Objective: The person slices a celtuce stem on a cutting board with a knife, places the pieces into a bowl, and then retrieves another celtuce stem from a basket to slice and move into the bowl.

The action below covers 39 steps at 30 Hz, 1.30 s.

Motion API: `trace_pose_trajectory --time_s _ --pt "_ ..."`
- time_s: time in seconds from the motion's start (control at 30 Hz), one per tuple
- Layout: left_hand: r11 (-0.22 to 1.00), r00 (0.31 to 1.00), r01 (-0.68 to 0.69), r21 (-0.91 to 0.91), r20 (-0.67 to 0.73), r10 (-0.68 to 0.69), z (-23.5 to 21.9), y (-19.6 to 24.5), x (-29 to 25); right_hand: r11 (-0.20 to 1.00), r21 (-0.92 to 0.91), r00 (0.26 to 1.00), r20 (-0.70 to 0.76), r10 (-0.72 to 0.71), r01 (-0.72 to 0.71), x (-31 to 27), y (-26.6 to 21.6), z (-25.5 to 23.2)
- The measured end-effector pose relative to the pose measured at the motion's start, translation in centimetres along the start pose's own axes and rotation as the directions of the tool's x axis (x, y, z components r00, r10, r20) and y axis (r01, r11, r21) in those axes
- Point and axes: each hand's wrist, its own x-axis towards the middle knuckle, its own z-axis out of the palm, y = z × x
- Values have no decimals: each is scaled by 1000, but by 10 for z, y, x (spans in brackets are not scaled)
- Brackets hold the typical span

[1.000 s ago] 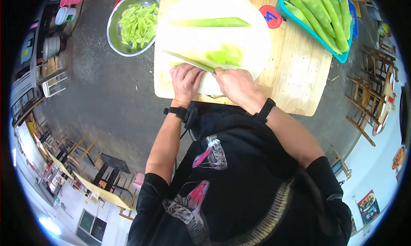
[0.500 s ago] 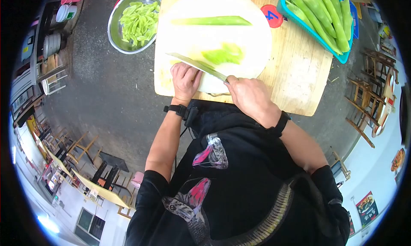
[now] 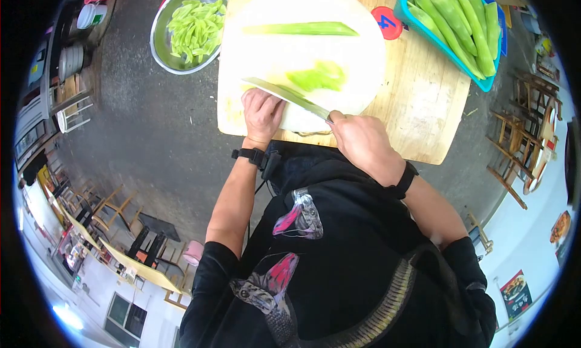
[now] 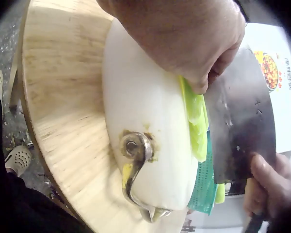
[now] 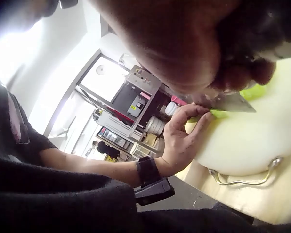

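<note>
My right hand (image 3: 366,143) grips the handle of a broad-bladed cleaver (image 3: 290,98), its blade slanting up to the left beside my left fingertips. Curled on the near left part of the round white cutting board (image 3: 357,57), my left hand (image 3: 261,115) pinches a green vegetable piece (image 5: 220,113), mostly hidden beneath the fingers. In the left wrist view, thin green slices (image 4: 198,126) lie between that hand and the cleaver's face. Cut slices (image 3: 318,75) form a small pile beyond the blade. A long green vegetable strip (image 3: 302,28) lies across the board's far part.
A steel bowl (image 3: 156,33) of green slices stands left of the wooden table (image 3: 423,118). A teal basket (image 3: 484,85) with several long green vegetables sits at the far right. Near the board lies a red tag (image 3: 386,22). The board has a metal handle (image 4: 138,179) at its near edge.
My right hand has drawn the cleaver right and toward my body, so more of the blade shows. The left hand stays nearly in place, and the slice pile has barely shifted.
</note>
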Motion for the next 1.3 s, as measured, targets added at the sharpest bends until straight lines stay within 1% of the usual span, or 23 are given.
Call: trace_pose_trajectory --time_s 0.03,0.1,0.13,0.2,0.27,0.3,0.33,0.4,0.43,0.5,0.57,0.6,0.63,0.67,0.7,0.77,0.87,0.93,1.03,1.13,1.3 --pt "1000 1000 -8 4 -2 8 0 0 -1 1000 0 1000 4 -1 1 2 -1 2" --pt "1000 1000 -15 -10 -4 15 -2 1 3 999 43 996 -79 -28 31 11 -2 6" --pt "999 1000 -28 -24 -10 28 -3 3 5 999 43 996 -80 -25 29 22 -3 13" --pt "999 1000 -18 -36 -19 17 -1 5 5 992 71 983 -156 -95 107 51 -8 28" --pt "999 1000 -9 -38 -29 8 -2 5 5 992 52 982 -160 -102 112 67 -11 34" --pt "999 1000 3 -32 -7 -3 -4 5 5 993 33 982 -152 -109 115 70 -13 35" --pt "999 1000 15 -30 14 -15 -4 5 5 993 30 981 -156 -112 118 69 -12 35" --pt "1000 1000 7 -18 4 -7 -6 7 8 991 65 982 -160 -103 115 60 -2 31" --pt "999 999 25 -22 29 -24 -8 7 7 991 61 981 -163 -107 118 55 3 29" --pt "999 997 50 -22 59 -48 -12 9 8 998 63 999 -51 -18 21 41 10 22" --pt "995 994 96 -27 46 -95 -17 12 11 997 71 999 -40 -2 5 29 14 18" --pt "995 995 96 -25 43 -95 -21 15 15 997 75 999 -40 13 -10 25 16 16" --pt "998 997 60 36 44 -62 -26 17 20 996 88 998 -51 26 -21 21 18 17" --pt "995 998 25 96 49 -30 -29 19 21 996 88 998 -53 24 -19 20 21 18" --pt "995 998 25 98 48 -30 -29 16 20 995 100 998 -60 27 -21 18 23 20" --pt "999 996 41 30 78 -43 -28 9 16 994 111 998 -65 25 -18 14 24 18" --pt "999 996 45 16 72 -46 -26 7 13 993 112 998 -59 35 -28 6 18 10" --pt "999 997 49 16 61 -50 -24 6 11 996 89 996 -87 22 -14 3 11 4" --pt "998 998 60 15 35 -61 -25 8 12 997 81 997 -78 -4 11 4 -1 -8" --pt "997 997 69 23 20 -69 -24 7 10 997 52 997 -66 -46 50 7 -7 -8" --pt "997 998 58 49 26 -59 -22 3 7 999 -11 998 -55 -37 36 11 -9 0"
